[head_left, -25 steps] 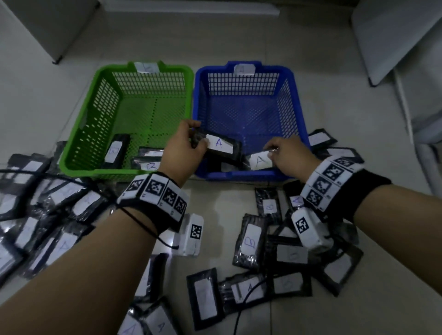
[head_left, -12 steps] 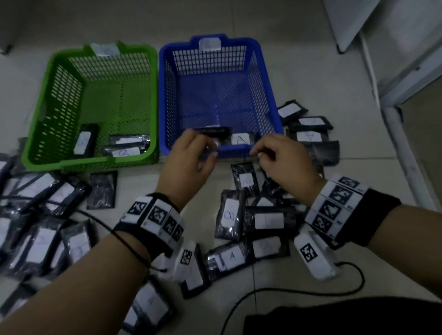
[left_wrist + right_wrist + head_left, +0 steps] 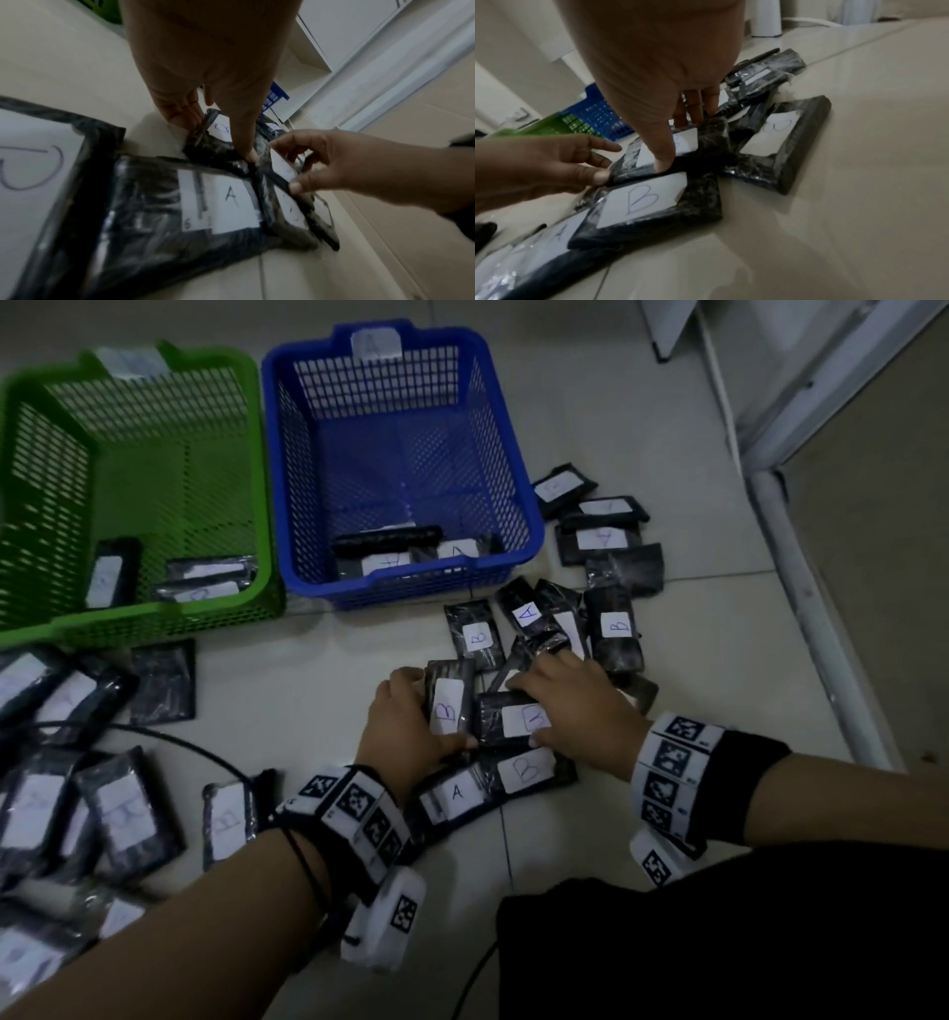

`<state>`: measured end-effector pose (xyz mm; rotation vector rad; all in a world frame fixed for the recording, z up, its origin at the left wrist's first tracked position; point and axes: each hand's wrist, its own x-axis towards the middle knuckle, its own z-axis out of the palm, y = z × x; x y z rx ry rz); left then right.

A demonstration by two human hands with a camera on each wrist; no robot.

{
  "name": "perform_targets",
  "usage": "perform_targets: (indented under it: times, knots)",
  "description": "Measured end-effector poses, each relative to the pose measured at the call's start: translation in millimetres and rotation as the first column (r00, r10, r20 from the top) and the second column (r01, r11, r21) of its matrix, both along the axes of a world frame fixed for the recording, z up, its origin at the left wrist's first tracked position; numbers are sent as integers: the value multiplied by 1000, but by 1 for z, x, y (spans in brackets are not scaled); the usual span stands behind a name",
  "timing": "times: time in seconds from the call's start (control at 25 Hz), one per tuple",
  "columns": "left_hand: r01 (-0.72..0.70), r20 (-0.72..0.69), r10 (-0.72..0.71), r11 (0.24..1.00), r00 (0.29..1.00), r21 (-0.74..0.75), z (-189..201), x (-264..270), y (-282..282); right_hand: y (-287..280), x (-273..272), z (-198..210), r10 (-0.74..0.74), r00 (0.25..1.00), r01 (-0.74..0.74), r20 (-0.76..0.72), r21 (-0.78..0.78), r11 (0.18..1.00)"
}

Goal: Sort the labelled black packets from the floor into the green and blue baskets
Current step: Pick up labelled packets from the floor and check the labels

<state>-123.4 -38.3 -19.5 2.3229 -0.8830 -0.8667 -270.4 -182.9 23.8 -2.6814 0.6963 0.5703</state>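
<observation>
The green basket point(image 3: 154, 614) and the blue basket point(image 3: 411, 581) stand side by side on the floor, each with a few black packets inside. In front of the blue basket lies a pile of labelled packets. My left hand point(image 3: 408, 711) grips a packet marked B point(image 3: 445, 711) at the pile's left side, thumb and fingers pinching its edges point(image 3: 218, 150). My right hand point(image 3: 560, 706) holds the neighbouring packet point(image 3: 506, 724), thumb on its near edge and fingers over the far edge point(image 3: 706, 142). Both packets lie low on the pile.
Loose packets marked A point(image 3: 454, 793) and B point(image 3: 526, 770) lie just under my hands. Several more packets sit right of the blue basket point(image 3: 601, 539) and at the far left point(image 3: 77, 788). A black cable point(image 3: 195, 747) crosses the floor. A white door frame point(image 3: 801, 567) borders the right.
Both hands let go of their A packets in the blue basket, drew back to the floor pile and took hold of two packets there. The head view swung right.
</observation>
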Motion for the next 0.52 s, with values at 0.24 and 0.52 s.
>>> perform_targets:
  times: [0.24,0.52]
  knots:
    - [5,-127,2,998,992,57,2,34,1,-13,11,16,-124,992,126,-24,246,961]
    - [-97,-331,4,959,944,-266,60,104,10,-22,81,47,-381,859,122,343,585,802]
